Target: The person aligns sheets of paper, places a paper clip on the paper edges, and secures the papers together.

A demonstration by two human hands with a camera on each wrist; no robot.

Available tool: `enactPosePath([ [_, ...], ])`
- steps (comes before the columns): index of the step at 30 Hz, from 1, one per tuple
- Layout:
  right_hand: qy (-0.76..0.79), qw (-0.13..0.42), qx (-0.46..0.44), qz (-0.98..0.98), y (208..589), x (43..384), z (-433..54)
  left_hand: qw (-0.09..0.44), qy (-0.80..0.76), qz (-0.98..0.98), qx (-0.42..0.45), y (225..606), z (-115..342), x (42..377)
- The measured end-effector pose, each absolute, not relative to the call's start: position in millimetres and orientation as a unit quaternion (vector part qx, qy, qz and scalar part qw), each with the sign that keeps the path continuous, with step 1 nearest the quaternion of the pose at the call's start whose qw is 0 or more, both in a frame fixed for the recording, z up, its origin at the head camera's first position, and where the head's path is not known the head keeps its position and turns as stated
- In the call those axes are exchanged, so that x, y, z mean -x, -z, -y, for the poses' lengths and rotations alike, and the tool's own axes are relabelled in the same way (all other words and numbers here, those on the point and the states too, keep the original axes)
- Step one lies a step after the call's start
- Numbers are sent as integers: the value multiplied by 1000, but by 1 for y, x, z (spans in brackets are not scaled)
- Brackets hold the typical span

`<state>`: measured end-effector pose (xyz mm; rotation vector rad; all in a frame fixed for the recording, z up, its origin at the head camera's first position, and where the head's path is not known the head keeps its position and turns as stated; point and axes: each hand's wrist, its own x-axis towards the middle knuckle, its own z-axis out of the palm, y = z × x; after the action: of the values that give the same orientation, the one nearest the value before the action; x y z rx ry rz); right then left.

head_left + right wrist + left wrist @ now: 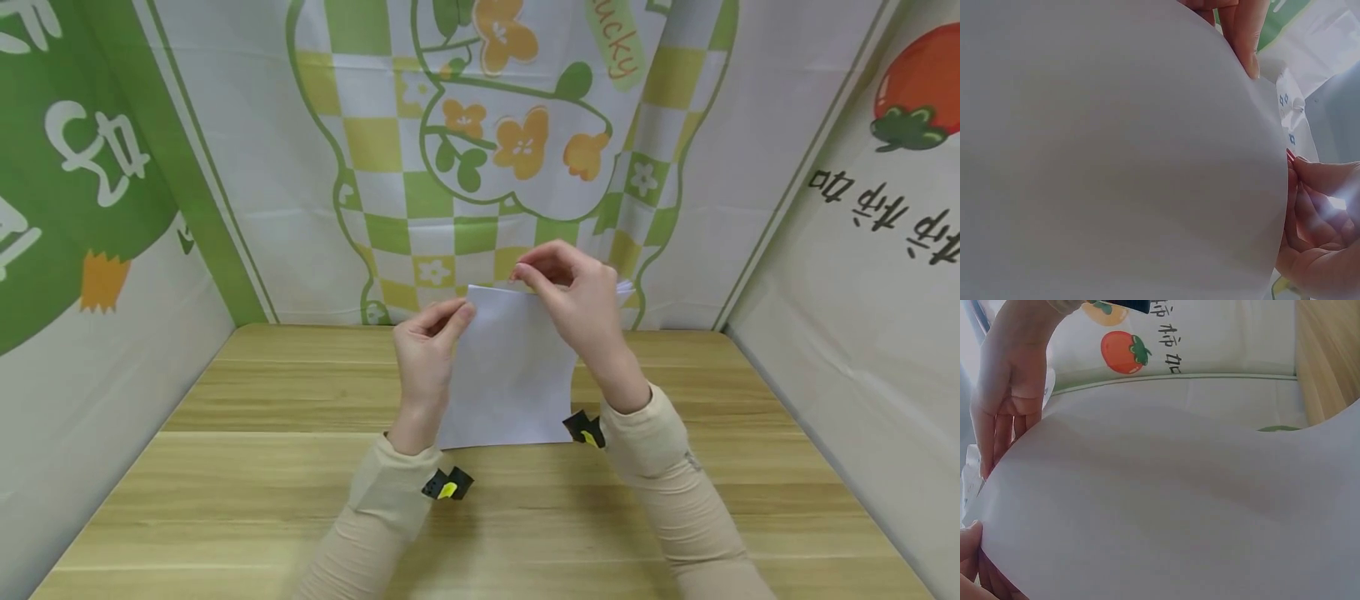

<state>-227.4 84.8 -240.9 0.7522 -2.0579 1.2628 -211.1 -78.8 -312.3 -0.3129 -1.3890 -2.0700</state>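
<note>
Upright above the table, white paper sheets [513, 375] hang with their broad face toward me. My left hand [429, 354] pinches them near the top left corner between thumb and fingers. At the top edge, my right hand [583, 312] pinches a small, thin red paper clip [1290, 154], mostly covered by the fingertips. In the right wrist view the clip lies right at the paper's edge. Several sheet edges [626, 287] show fanned behind the right hand. The curved paper [1166, 506] fills most of the left wrist view.
The wood-grain table [247, 500] lies below both hands. A patterned cloth wall [517, 150] rises behind it, with printed side panels [847, 292] at right and left. Black and yellow pieces [447, 485] sit at the cuffs.
</note>
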Motion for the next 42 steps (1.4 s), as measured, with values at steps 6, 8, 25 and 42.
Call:
enactPosePath([
  [6,-471,308,-293,773,242,225,-82,305,788,522,117,311,76,210],
  [8,-470,309,-294,773,243,226,-81,304,788,523,115,311,76,209],
  [25,-475,297,-299,772,246,224,-79,305,782,535,97,310,75,210],
  [42,-482,276,-300,776,247,225,-80,303,780,541,84,311,73,210],
])
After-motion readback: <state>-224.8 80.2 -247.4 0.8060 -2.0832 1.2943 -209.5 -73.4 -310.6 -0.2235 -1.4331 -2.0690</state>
